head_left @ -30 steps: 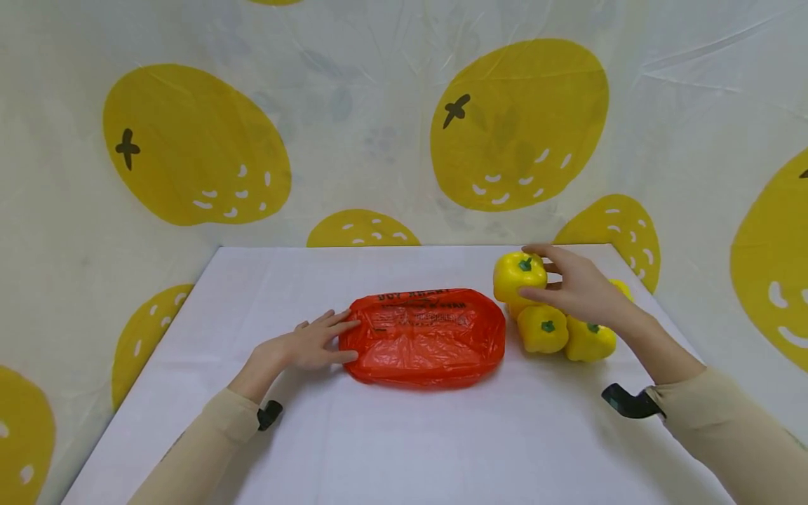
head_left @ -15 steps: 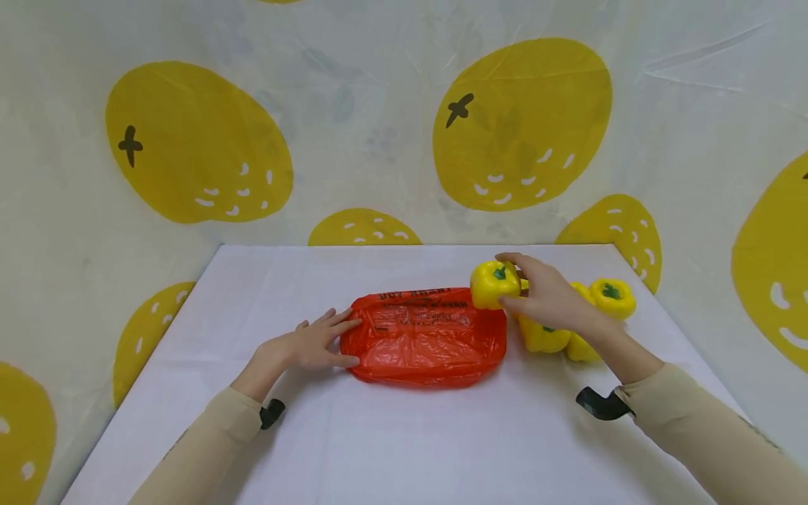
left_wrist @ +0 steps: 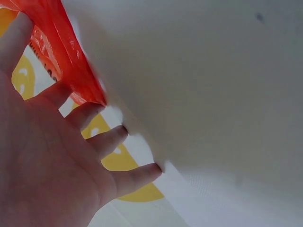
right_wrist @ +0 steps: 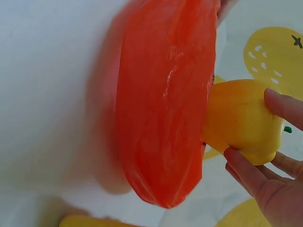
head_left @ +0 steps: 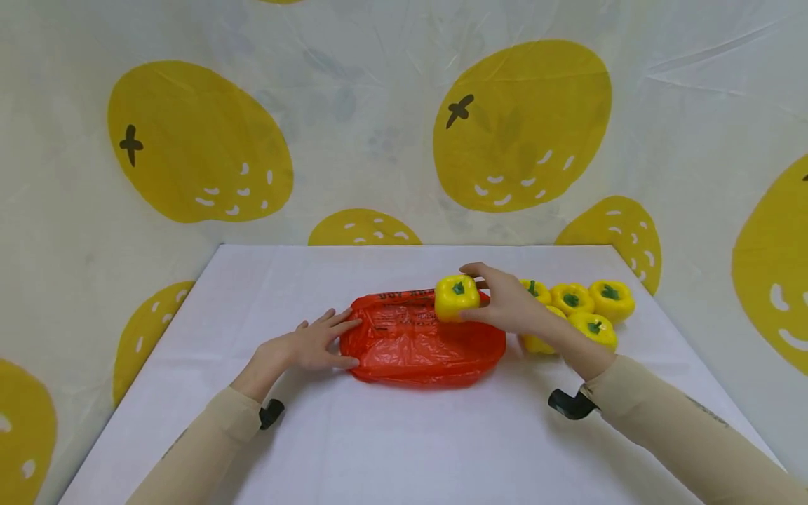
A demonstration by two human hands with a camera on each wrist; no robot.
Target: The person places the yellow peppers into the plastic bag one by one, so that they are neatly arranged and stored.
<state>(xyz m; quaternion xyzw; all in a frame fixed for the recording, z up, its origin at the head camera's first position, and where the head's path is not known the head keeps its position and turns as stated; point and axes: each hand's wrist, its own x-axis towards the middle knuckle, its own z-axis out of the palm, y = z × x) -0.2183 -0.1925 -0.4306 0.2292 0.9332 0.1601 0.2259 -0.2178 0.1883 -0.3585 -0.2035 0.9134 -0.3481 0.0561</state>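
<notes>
A red plastic bag [head_left: 416, 354] with dark print lies on the white table, its top side sunken in the middle. My left hand [head_left: 312, 345] rests at its left end with fingers spread; in the left wrist view the thumb and nearer fingers touch the red plastic [left_wrist: 78, 61]. Over the right half of the bag, my right hand [head_left: 510, 305] holds a yellow bell pepper [head_left: 456, 300] between thumb and fingers, green stem up. The right wrist view shows that pepper [right_wrist: 241, 118] at the bag's upper edge, its lower part overlapped by the plastic.
Several more yellow bell peppers [head_left: 571, 299] stand in a cluster right of the bag, partly behind my right forearm. The white tabletop [head_left: 404, 442] stretches in front. A pale curtain [head_left: 366, 126] printed with big yellow fruit hangs behind the table.
My right hand has carried the bell pepper leftward from the cluster to over the bag, uncovering the peppers at the right. The left hand has stayed at the bag's left end.
</notes>
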